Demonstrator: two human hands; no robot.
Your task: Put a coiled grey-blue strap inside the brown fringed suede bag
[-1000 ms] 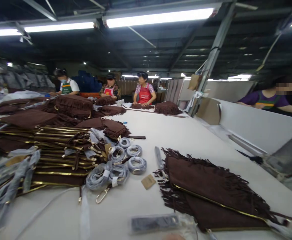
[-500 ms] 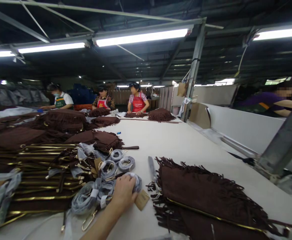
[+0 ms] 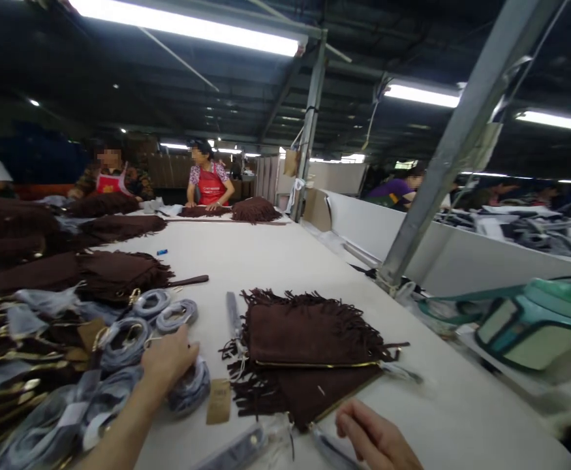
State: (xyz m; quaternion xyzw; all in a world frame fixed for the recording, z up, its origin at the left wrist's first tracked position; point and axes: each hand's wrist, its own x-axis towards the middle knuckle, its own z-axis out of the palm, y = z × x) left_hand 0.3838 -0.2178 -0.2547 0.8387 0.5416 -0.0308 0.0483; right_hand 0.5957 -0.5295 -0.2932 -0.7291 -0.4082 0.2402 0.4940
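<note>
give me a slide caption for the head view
Left hand on wrapped strap coils, right hand beside brown fringed bags.

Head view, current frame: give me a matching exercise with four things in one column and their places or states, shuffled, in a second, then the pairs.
Things:
1. left hand
2. right hand
3. fringed bag
4. paper tag

Places or states:
A. flat on the table, between the wrapped coil and the bag's fringe
B. at the bottom edge, fingers curled, beside the bag's near corner
C. resting on a wrapped coil
D. lying flat, gold zipper showing, between the two hands

Pairs: 1-C, 2-B, 3-D, 4-A
</note>
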